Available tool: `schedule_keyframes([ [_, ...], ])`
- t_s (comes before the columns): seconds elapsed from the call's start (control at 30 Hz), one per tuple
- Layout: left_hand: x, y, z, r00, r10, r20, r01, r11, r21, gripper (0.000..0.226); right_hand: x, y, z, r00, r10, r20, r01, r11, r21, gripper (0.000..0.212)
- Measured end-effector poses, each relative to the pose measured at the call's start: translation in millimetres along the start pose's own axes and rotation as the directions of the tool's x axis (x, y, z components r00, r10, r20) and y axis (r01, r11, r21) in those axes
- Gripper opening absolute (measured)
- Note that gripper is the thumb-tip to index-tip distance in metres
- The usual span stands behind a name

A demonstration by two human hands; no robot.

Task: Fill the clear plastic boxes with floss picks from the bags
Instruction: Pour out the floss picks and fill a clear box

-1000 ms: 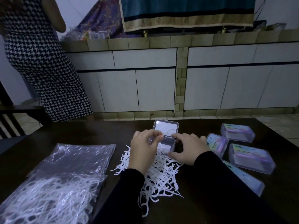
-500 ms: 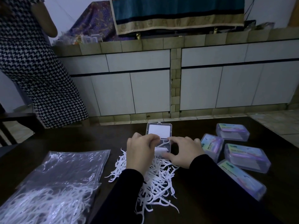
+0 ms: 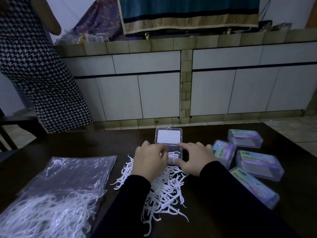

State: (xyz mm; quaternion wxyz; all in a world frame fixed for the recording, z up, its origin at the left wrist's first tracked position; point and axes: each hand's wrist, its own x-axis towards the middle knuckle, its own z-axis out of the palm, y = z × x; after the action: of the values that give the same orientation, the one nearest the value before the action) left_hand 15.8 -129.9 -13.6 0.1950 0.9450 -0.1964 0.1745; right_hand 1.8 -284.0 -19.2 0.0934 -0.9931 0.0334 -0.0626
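An open clear plastic box (image 3: 169, 136) stands on the dark table, lid tilted up, with a few white floss picks (image 3: 173, 155) in its base. My left hand (image 3: 151, 160) has curled fingers at the box's left side, pushing picks into it. At the box's right side, my right hand (image 3: 195, 156) holds the base between fingers and thumb. A loose pile of white floss picks (image 3: 164, 189) lies under my wrists. A clear bag with floss picks (image 3: 51, 208) lies at the front left.
Several closed, filled boxes (image 3: 259, 164) lie to the right of my right hand. A person in a houndstooth dress (image 3: 34, 71) stands at the back left by a tiled counter (image 3: 185, 43). A chair (image 3: 10, 127) is at the left edge.
The box has come down from a raised tilt and now rests on the table. Both hands have lowered with it, and picks now show in its base.
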Motion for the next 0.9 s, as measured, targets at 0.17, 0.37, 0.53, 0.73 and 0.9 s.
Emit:
schedule_keyframes([
  [0.17, -3, -11, -16, 0.992, -0.068, 0.105, 0.088, 0.977, -0.195, 0.027, -3, -6, -3, 0.997, 0.004, -0.073, -0.007, 0.999, -0.044, 0.066],
  [0.37, -2, -63, -38, 0.939, -0.335, 0.074, 0.34, 0.937, -0.079, 0.044, -11, -50, -7, 0.941, -0.196, -0.274, 0.216, 0.975, 0.043, 0.043],
  [0.53, -5, -78, -46, 0.877, -0.362, 0.317, 0.39, 0.92, -0.028, 0.059, 11, -91, -1, 0.923, -0.354, -0.15, 0.351, 0.935, -0.047, 0.039],
  [0.73, -4, -70, -64, 0.812, -0.321, 0.486, 0.324, 0.942, 0.081, 0.048, 34, -105, -4, 0.929, -0.344, 0.138, 0.364, 0.919, -0.152, 0.059],
  [0.9, -3, -68, -71, 0.684, -0.404, 0.607, 0.366, 0.91, 0.194, 0.065, 29, -97, -7, 0.923, -0.343, 0.176, 0.371, 0.914, -0.166, 0.057],
])
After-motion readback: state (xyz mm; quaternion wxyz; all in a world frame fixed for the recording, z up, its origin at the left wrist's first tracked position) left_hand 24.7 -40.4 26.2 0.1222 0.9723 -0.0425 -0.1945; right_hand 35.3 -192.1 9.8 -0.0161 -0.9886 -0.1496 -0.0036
